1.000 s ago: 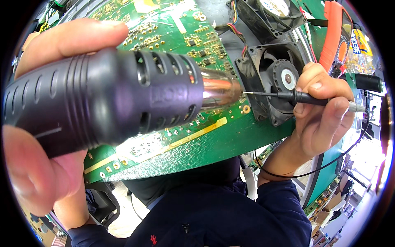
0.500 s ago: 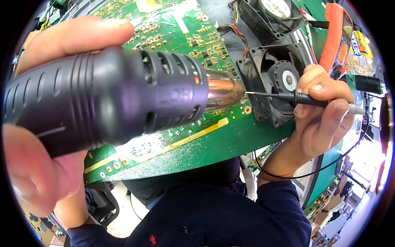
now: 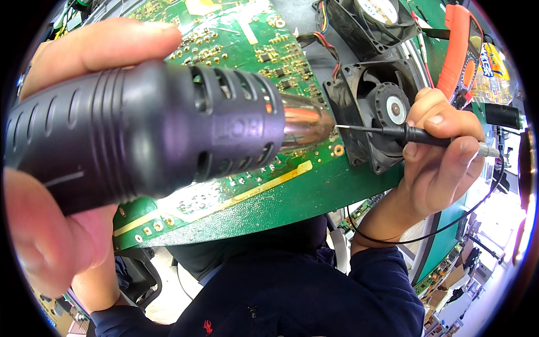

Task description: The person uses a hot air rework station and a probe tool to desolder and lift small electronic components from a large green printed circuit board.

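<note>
Heat gun point(image 3: 157, 129) is held in the left hand's point(image 3: 56, 241) grip above the green circuit board point(image 3: 255, 56); a probe point(image 3: 387, 131) is pinched by the right hand point(image 3: 428, 178), seemingly for fine aim (tip point(image 3: 343, 127) just beside nozzle point(image 3: 306, 121)).

the black heat gun point(image 3: 168, 132) stretches sideways over the circuit board point(image 3: 236, 53), its ribbed body slotted near the front and its shiny, copper-tinted metal nozzle point(image 3: 306, 122) pointing right. the slim black probe point(image 3: 415, 133) lies nearly level, its pale needle tip pointing left, just beside the nozzle's mouth; whether the tip touches anything is unclear. a thin black lead loops down from its grey rear end. the green board lies flat, dotted with solder joints and small dark chips, a yellowish strip along its near edge.
</note>
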`<state>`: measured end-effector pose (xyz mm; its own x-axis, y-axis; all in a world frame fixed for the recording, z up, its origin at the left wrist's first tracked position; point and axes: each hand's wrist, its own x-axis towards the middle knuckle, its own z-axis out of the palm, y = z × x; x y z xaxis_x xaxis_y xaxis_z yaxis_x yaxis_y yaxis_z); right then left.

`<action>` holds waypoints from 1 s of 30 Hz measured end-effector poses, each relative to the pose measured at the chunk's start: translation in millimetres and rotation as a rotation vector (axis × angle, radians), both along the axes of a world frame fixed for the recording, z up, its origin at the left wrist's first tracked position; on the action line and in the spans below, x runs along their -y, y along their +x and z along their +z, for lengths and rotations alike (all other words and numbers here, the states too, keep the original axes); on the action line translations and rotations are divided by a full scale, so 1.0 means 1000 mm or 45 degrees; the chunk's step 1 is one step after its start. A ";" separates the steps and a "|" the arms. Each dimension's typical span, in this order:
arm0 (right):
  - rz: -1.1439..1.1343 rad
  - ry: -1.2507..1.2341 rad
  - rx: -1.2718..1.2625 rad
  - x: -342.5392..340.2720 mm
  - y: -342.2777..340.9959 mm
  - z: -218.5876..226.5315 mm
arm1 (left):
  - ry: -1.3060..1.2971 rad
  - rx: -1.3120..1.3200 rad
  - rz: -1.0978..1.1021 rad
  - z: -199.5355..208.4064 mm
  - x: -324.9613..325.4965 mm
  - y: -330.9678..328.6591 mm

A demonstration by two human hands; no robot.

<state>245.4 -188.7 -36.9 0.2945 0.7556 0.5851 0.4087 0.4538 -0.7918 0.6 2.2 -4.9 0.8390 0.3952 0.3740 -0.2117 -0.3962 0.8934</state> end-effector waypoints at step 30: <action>0.029 0.004 -0.028 -0.002 0.000 0.001 | 0.046 -0.010 0.004 0.005 0.000 0.000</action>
<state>245.1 -187.0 -35.6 0.2901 0.7605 0.5809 0.3804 0.4653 -0.7992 0.6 1.7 0.2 0.8409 0.3840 0.3814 -0.2034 -0.4289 0.8802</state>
